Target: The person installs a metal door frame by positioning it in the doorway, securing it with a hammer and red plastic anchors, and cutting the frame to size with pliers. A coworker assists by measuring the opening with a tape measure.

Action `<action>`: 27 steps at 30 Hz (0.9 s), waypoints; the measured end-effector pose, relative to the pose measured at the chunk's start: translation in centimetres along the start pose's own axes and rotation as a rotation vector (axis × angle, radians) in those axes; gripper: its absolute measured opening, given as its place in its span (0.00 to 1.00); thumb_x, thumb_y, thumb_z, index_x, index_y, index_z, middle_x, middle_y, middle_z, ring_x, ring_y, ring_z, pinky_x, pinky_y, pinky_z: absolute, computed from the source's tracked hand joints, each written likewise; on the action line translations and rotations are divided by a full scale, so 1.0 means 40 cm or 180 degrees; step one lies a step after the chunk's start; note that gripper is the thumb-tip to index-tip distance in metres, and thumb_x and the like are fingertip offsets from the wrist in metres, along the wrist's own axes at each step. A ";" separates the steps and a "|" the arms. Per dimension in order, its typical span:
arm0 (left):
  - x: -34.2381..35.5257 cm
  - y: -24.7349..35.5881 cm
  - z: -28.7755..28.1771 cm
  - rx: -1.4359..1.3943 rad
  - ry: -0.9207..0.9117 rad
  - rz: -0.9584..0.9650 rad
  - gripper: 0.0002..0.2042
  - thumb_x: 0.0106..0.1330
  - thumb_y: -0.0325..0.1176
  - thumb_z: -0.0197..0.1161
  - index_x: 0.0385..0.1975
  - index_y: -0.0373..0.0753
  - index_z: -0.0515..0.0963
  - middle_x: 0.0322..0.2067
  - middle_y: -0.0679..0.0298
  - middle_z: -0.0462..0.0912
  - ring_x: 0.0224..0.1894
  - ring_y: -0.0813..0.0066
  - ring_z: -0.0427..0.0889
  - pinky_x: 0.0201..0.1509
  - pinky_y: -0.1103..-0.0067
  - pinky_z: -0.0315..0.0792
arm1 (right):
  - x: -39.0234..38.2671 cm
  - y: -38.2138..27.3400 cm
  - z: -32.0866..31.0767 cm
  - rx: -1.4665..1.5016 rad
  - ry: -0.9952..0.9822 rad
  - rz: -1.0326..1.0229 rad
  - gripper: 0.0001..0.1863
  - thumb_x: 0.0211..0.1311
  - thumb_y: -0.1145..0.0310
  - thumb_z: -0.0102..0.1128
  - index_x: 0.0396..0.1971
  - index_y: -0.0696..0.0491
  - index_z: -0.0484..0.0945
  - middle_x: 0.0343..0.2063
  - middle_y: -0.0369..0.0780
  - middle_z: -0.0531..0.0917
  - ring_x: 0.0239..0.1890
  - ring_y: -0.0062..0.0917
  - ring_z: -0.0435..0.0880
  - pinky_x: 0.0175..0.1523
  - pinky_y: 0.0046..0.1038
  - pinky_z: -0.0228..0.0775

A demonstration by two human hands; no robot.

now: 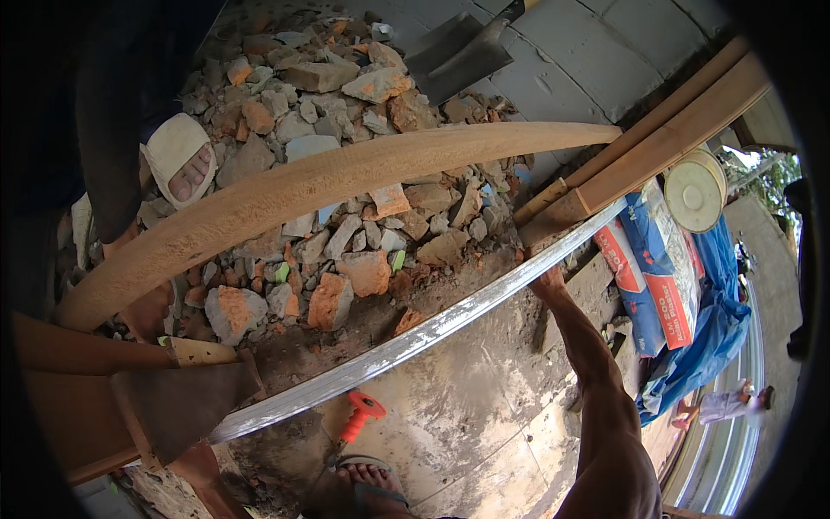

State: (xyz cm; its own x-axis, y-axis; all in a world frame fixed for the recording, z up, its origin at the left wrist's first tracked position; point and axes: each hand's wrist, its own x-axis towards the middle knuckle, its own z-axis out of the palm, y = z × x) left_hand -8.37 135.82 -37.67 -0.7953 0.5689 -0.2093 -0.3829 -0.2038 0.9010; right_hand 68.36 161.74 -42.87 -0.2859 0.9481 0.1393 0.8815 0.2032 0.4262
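My right hand (546,281) is closed around the long whitish metal bar (406,342), near its right end and just below a wooden beam end. Part of the fingers is hidden behind the bar. At the lower left, my left hand (197,463) is mostly hidden behind a dark wooden end piece (186,406), so its fingers do not show. The bar runs slantwise between the wooden pieces at left and the wooden beams (666,130) at right. Beyond it, a wooden beam (346,164), bent by the lens, spans the rubble.
Broken brick and concrete rubble (346,251) is heaped past the bar. A shovel (462,56) lies at the back. A co-worker's sandalled foot (186,164) stands at left. A red-handled chisel (359,415) lies near my foot. Bags (648,268), a bucket (694,190) and a blue tarp (692,346) are at right.
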 end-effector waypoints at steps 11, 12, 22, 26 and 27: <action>-0.113 -0.030 0.096 0.0722 -0.0555 0.0428 0.37 0.79 0.60 0.40 0.75 0.35 0.52 0.72 0.50 0.57 0.73 0.55 0.58 0.76 0.66 0.52 | -0.195 -0.366 -0.098 0.1379 -0.1085 0.1926 0.21 0.75 0.51 0.47 0.46 0.58 0.71 0.38 0.58 0.85 0.42 0.53 0.86 0.45 0.53 0.76; -0.147 -0.027 0.137 0.1173 -0.0410 0.0574 0.37 0.79 0.59 0.40 0.74 0.32 0.53 0.70 0.46 0.58 0.72 0.53 0.59 0.76 0.65 0.51 | -0.237 -0.414 -0.128 0.1704 -0.0904 0.2018 0.21 0.76 0.51 0.47 0.45 0.57 0.71 0.37 0.59 0.85 0.41 0.55 0.86 0.44 0.53 0.75; -0.313 0.088 0.240 0.2326 0.0082 0.1113 0.34 0.79 0.54 0.42 0.70 0.28 0.57 0.62 0.41 0.67 0.65 0.45 0.66 0.68 0.55 0.56 | -0.560 -0.740 -0.285 0.1392 -0.0260 0.1346 0.24 0.71 0.52 0.48 0.37 0.64 0.72 0.37 0.57 0.70 0.45 0.54 0.71 0.52 0.53 0.64; -0.307 0.089 0.218 0.2149 -0.0102 0.1011 0.29 0.77 0.44 0.48 0.71 0.32 0.57 0.64 0.44 0.66 0.68 0.47 0.63 0.71 0.54 0.50 | -0.565 -0.756 -0.273 0.1300 -0.0399 0.1421 0.24 0.71 0.52 0.48 0.37 0.64 0.72 0.38 0.56 0.71 0.48 0.53 0.70 0.56 0.51 0.63; -0.307 0.087 0.213 0.2107 -0.0097 0.1057 0.30 0.77 0.46 0.48 0.71 0.32 0.58 0.64 0.44 0.66 0.67 0.46 0.63 0.71 0.54 0.51 | -0.564 -0.755 -0.268 0.1369 -0.0371 0.1602 0.24 0.71 0.53 0.48 0.38 0.64 0.72 0.38 0.56 0.71 0.48 0.53 0.70 0.57 0.51 0.63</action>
State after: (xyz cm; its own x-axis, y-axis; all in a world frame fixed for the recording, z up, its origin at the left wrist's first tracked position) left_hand 4.08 134.91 -28.73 -0.8029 0.5847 0.1162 0.2467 0.1485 0.9577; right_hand 44.14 131.59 -49.30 0.2204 0.9680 0.1201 0.9748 -0.2141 -0.0629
